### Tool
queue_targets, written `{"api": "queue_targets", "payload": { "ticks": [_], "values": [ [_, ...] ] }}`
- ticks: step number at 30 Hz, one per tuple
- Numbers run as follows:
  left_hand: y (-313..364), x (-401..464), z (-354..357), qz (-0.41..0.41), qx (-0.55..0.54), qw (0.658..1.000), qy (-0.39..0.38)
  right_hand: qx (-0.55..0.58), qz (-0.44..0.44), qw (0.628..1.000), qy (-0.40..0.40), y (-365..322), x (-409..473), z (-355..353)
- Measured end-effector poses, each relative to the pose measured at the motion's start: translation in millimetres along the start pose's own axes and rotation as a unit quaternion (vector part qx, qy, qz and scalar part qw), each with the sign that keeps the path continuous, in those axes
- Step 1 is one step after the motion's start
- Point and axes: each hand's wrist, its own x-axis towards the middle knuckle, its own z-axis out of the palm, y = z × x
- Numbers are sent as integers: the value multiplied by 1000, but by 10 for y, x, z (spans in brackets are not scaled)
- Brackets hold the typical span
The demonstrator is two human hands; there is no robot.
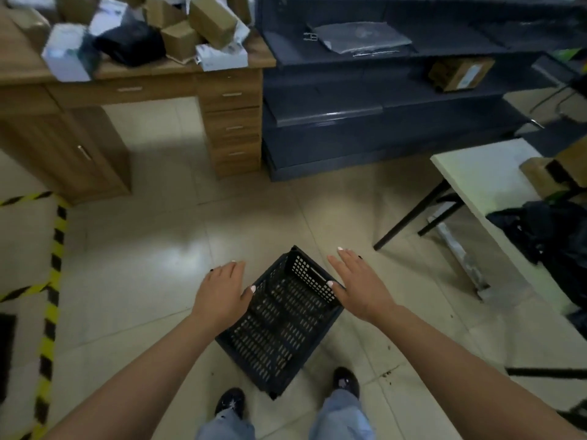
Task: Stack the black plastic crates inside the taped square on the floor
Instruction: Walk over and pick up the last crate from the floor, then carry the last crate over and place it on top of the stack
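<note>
The left hand point(222, 292) is spread flat with the fingers apart, and its thumb touches the left rim of the black crate point(279, 328). The right hand point(359, 284) is also spread flat, the fingers pointing forward, and its thumb lies at the right rim of the crate. Neither hand has closed around the crate; whether the palms press on its sides I cannot tell. The crate is between the two hands, open side up and turned diagonally, above the tiled floor point(143, 265), in front of two dark shoes point(230, 403). The yellow and black tape point(52, 281) runs along the floor at the far left, well apart from the crate. Farther away is a wooden surface point(178, 81) that carries many cardboard boxes point(209, 19), and beside it a dark shelf unit point(381, 100). At the right stands a white surface point(482, 173).
</note>
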Motion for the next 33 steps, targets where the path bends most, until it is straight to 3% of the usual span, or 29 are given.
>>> {"api": "queue_targets", "payload": {
  "ticks": [9,17,33],
  "values": [
    [546,-93,649,-205,-30,978,12,-51,-139,986,-80,909,617,147],
    [671,-125,1360,-313,-80,946,0,-76,-163,976,-121,1443,991,628],
    [-169,533,4027,-433,-155,886,-63,-110,-110,976,-150,2096,2431,3224]
  ]
}}
